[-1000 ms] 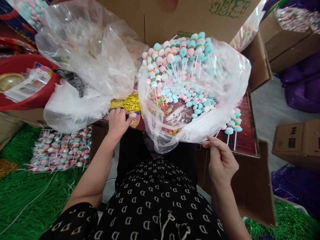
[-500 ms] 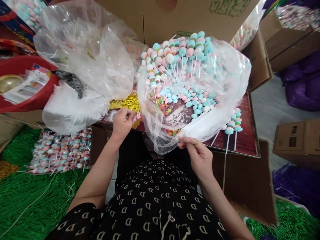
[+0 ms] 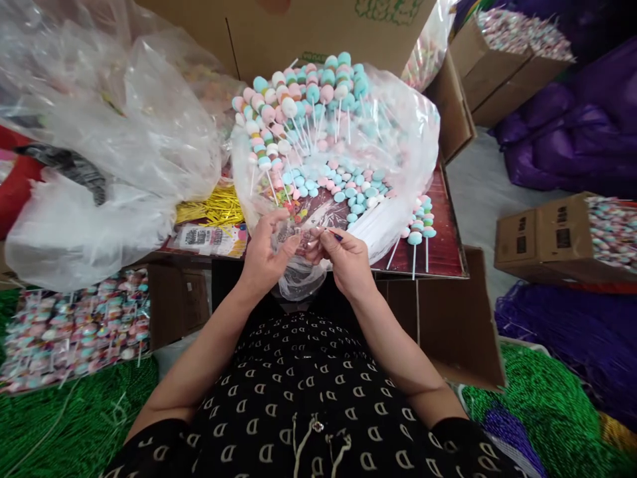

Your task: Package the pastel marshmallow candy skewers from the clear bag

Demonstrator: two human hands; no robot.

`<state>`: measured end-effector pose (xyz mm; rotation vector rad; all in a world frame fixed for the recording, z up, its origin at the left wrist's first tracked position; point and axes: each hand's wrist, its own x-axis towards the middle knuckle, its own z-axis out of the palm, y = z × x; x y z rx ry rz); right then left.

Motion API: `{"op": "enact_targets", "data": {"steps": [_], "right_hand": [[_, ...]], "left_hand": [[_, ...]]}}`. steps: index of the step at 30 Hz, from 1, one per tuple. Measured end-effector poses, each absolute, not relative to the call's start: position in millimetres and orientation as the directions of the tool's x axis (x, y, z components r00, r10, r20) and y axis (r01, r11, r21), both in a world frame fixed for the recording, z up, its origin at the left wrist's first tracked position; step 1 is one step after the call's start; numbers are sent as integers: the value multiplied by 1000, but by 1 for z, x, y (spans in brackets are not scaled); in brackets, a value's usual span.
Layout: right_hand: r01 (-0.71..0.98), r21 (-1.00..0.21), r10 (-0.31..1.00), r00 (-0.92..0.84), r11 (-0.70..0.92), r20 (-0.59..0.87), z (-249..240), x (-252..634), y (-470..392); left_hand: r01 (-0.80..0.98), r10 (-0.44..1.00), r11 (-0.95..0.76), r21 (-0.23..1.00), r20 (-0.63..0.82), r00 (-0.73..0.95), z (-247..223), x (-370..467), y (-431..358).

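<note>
Close together at the table's front edge, my two hands meet over a small clear wrapper (image 3: 302, 240). My left hand (image 3: 266, 255) has its thumb and fingers around the wrapper's left side. My right hand (image 3: 348, 259) pinches its right side, where a small dark tip shows between the fingers. Behind them lies a large clear plastic bag (image 3: 418, 143) with pink, blue and white marshmallow skewers (image 3: 288, 107) on it. Loose marshmallow pieces (image 3: 358, 189) lie in the bag's middle. Yellow twist ties (image 3: 216, 206) and a printed packet (image 3: 206, 239) are left of my left hand.
Crumpled plastic bags (image 3: 164, 126) fill the left. A tall cardboard box (image 3: 298, 30) stands behind. Several skewers (image 3: 415, 229) lie at the table's right. Below left is a box of wrapped skewers (image 3: 84, 325); green strands (image 3: 552, 405) lie at lower right.
Both hands have come together, now with a clear wrapper between them. The view has shifted right, so the table and bags appear further left.
</note>
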<state>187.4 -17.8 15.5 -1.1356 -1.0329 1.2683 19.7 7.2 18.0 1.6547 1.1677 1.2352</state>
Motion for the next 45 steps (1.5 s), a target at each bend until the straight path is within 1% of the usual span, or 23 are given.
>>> {"op": "enact_targets", "data": {"steps": [2,4,6,7,9,11,15,17,20,22,24,26,30,32,34,38,41,45], "right_hand": [[-236,-970,998,21,-56,-62,21,197,-22],[-295,-953,997,23,-60,-70,25,204,-24],[-325,-944,995,66,-51,-77,25,208,-25],[-325,-945,991,100,-47,-84,24,209,-25],[-292,-955,982,163,-49,-100,18,211,-27],[-234,-971,974,206,-42,-92,10,211,-30],[-160,-987,971,229,-24,-61,-3,209,-35],[-185,-981,973,209,-59,-98,-5,209,-36],[-283,-954,970,185,-100,-157,-5,211,-34],[-331,-938,962,207,-103,-178,-4,213,-33],[-326,-940,949,250,-104,-192,-3,216,-34],[-243,-964,939,295,-106,-178,-1,219,-36],[59,-997,926,377,-56,-30,8,225,-44],[136,-990,921,388,-34,22,12,229,-47],[140,-990,923,384,-32,25,15,234,-48],[59,-995,928,369,-75,-48,13,245,-50],[33,-995,928,367,-89,-71,11,248,-51],[102,-994,923,384,-45,-3,12,251,-55]], "left_hand": [[75,975,-142,987,126,183,20,19,9],[-55,960,56,997,-39,276,23,19,9],[-111,931,201,973,-154,330,26,21,8],[-113,925,232,966,-183,334,27,22,7],[-92,933,227,970,-189,305,26,25,4],[-66,952,176,982,-153,266,23,29,1],[-68,966,122,990,-103,235,16,34,-4],[-64,967,119,991,-101,234,15,35,-6],[-28,963,117,993,-106,248,15,36,-6],[-40,958,149,988,-134,255,14,36,-6],[-79,952,193,978,-167,257,13,38,-5],[-105,952,213,971,-183,245,11,41,-6],[-146,966,195,970,-165,198,7,47,-9],[-158,965,201,967,-168,200,6,50,-9],[-123,953,219,968,-185,241,5,52,-9],[-59,924,248,967,-217,316,7,59,-6],[-82,936,266,960,-237,260,8,69,-5],[-134,949,259,956,-226,221,6,81,-6]]}}
